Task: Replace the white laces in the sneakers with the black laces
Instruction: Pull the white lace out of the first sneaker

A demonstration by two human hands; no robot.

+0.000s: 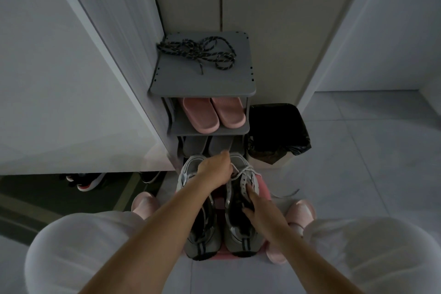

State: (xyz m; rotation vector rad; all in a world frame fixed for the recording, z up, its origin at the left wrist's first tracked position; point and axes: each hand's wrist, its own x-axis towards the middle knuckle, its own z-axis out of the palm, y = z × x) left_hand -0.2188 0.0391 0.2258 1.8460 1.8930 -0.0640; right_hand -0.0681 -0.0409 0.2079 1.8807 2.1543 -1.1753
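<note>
Unlacing is the step in hand, and it looks like early going: the white laces are threaded through the right-hand sneaker, which sits beside its partner, the left-hand sneaker, on a pink stool between the person's knees. The left hand reaches forward across the toe end, knuckles up, fingers curled down and, as far as can be judged, pinching a strand of white lace near the lowest eyelets; the fingertips themselves are hidden. The right hand lies on the same shoe, fingers fairly straight along the eyelet row, pressing to steady it rather than clasping. One loose lace end trails out onto the floor. Next up, probably: draw that strand free, eyelet by eyelet, while the right hand holds the shoe down. The black laces wait in a tangle on top of the shoe rack, well apart and untouched.
</note>
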